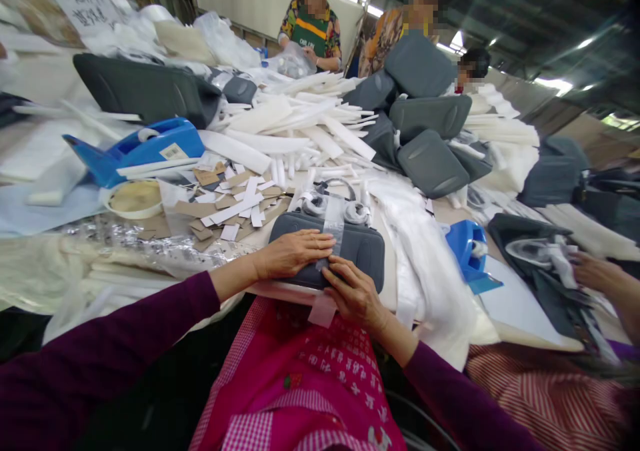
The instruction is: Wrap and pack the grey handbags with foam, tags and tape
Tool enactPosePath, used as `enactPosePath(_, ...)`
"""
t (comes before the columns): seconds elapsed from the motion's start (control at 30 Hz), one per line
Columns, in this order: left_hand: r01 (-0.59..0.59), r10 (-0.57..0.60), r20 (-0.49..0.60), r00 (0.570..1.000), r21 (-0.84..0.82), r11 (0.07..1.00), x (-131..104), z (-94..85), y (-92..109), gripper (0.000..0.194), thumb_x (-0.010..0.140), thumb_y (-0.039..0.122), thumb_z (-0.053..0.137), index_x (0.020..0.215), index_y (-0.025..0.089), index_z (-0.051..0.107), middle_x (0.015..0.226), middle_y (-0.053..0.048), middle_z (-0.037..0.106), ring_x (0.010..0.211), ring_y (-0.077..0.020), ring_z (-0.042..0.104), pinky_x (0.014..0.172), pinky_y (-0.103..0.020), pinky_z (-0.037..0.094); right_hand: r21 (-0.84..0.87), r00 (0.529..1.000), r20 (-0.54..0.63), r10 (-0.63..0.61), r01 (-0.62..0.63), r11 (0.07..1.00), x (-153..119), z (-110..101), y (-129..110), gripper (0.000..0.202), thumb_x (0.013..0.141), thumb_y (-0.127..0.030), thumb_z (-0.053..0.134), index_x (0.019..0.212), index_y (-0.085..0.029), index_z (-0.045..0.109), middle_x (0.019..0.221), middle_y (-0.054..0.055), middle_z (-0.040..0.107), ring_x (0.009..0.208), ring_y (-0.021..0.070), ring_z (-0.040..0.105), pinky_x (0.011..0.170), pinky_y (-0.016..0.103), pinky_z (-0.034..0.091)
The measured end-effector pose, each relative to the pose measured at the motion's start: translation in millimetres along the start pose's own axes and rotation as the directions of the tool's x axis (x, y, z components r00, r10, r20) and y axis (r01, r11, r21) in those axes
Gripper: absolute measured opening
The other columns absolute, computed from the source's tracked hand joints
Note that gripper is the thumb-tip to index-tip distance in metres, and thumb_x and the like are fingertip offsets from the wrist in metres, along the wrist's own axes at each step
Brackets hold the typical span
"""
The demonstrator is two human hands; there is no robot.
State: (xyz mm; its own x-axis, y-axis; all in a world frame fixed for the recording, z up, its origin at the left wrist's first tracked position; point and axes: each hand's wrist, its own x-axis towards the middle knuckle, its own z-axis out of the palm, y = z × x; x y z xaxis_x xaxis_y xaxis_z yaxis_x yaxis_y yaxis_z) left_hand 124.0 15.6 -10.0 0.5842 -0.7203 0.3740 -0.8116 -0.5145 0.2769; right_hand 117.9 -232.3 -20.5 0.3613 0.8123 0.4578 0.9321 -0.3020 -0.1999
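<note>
A dark grey handbag (364,246) lies in front of me at the table's near edge, its handles bundled in white wrapping (315,204) on the far side. A translucent strip (334,216) runs across the bag's middle, and a loose flap of similar material (323,311) hangs below its near edge. My left hand (295,254) rests flat on the bag, fingers stretched toward the strip. Against the bag's front, my right hand (356,292) presses with its fingers spread, its fingertips beside the strip. The hands nearly meet there.
Left of the bag lie cardboard and paper scraps (235,204), a white bowl (134,199) and a blue tape dispenser (145,148). White strips (280,121) and grey bags (433,161) are heaped beyond. Another blue dispenser (467,251) and a co-worker's hand (597,271) are at right.
</note>
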Motion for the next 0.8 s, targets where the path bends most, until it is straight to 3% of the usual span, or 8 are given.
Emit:
enactPosePath(0.13, -0.035, 0.036, -0.017, 0.999, 0.046, 0.998, -1, 4.6, -5, 0.041, 0.094, 0.016, 0.047, 0.133, 0.021, 0.054, 0.148, -0.009, 0.045, 0.143, -0.0206, 0.033, 0.118, -0.042, 0.027, -0.111, 0.995, 0.094, 0.017, -0.006, 0.994, -29, 6, -16, 0.059, 0.087, -0.027, 0.059, 0.142, -0.013, 0.041, 0.142, 0.02, 0.044, 0.141, 0.0327, 0.031, 0.11, 0.057, 0.039)
enactPosePath(0.27, -0.043, 0.046, -0.033, 0.998, 0.075, 0.996, -1, 4.3, -4, 0.037, 0.094, 0.019, 0.049, 0.129, 0.024, 0.059, 0.148, -0.009, 0.046, 0.141, -0.0217, 0.035, 0.117, -0.043, 0.029, -0.223, 0.999, -0.046, 0.012, -0.022, 0.975, -48, 25, -27, 0.045, 0.087, -0.007, 0.049, 0.129, -0.024, 0.052, 0.152, 0.015, 0.033, 0.142, 0.0294, 0.03, 0.106, 0.057, 0.043)
enactPosePath(0.4, -0.044, 0.048, -0.052, 0.997, 0.086, 0.995, -2, 4.4, -3, 0.035, 0.094, 0.02, 0.049, 0.127, 0.024, 0.061, 0.146, -0.009, 0.047, 0.14, -0.0228, 0.037, 0.116, -0.045, 0.031, -0.188, 0.977, -0.212, 0.014, -0.055, 0.981, -45, 32, -41, 0.031, 0.088, -0.002, 0.046, 0.11, -0.019, 0.06, 0.134, 0.015, 0.054, 0.131, 0.0259, 0.046, 0.099, 0.05, 0.05)
enactPosePath(0.5, -0.05, 0.055, -0.064, 0.996, 0.082, 0.995, -2, 4.6, -2, 0.035, 0.093, 0.02, 0.052, 0.127, 0.025, 0.061, 0.145, -0.009, 0.049, 0.139, -0.0228, 0.039, 0.116, -0.045, 0.032, -0.161, 0.961, -0.269, 0.055, -0.102, 0.982, -37, 27, -56, 0.024, 0.089, -0.003, 0.05, 0.102, -0.018, 0.063, 0.111, 0.012, 0.066, 0.112, 0.0233, 0.058, 0.089, 0.043, 0.054)
enactPosePath(0.63, -0.045, 0.052, -0.084, 0.995, 0.087, 0.995, -2, 4.6, -2, 0.035, 0.092, 0.021, 0.054, 0.126, 0.026, 0.062, 0.145, -0.009, 0.049, 0.138, -0.0227, 0.041, 0.115, -0.045, 0.033, -0.143, 0.961, -0.254, 0.109, -0.149, 0.978, -26, 22, -73, 0.022, 0.091, -0.005, 0.049, 0.099, -0.018, 0.065, 0.092, 0.007, 0.07, 0.092, 0.0187, 0.062, 0.08, 0.034, 0.053)
enactPosePath(0.8, -0.027, 0.034, -0.07, 0.997, 0.103, 0.994, -2, 4.0, -1, 0.037, 0.092, 0.023, 0.055, 0.128, 0.027, 0.06, 0.147, -0.008, 0.047, 0.139, -0.0227, 0.04, 0.115, -0.045, 0.032, -0.148, 0.95, -0.283, 0.133, -0.18, 0.973, -17, 22, -86, 0.024, 0.093, -0.007, 0.047, 0.093, -0.019, 0.067, 0.087, 0.005, 0.071, 0.086, 0.0169, 0.063, 0.076, 0.031, 0.05)
